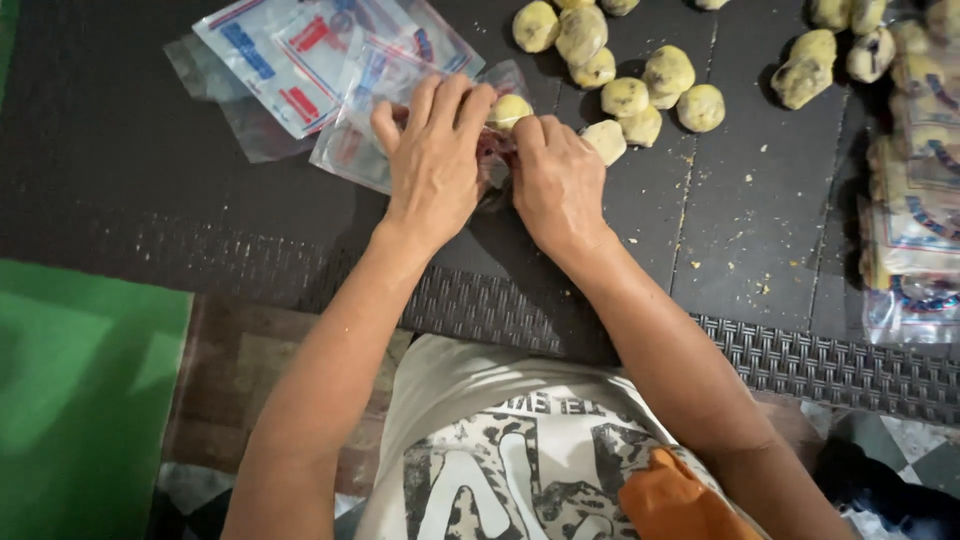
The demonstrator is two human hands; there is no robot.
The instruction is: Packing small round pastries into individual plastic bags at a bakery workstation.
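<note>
My left hand [432, 158] and my right hand [558, 180] meet over a small clear plastic bag [495, 165] lying on the dark table [150, 170]. Both hands pinch the bag. A pale yellow round pastry [510, 108] sits at its top, just beyond my fingertips. Much of the bag is hidden under my fingers.
A pile of empty clear printed bags [300, 50] lies at the back left. Several loose yellow pastries [640, 90] are scattered at the back centre and right. Filled packets [915, 220] are stacked along the right edge. Crumbs dot the table. A green mat [80, 390] lies lower left.
</note>
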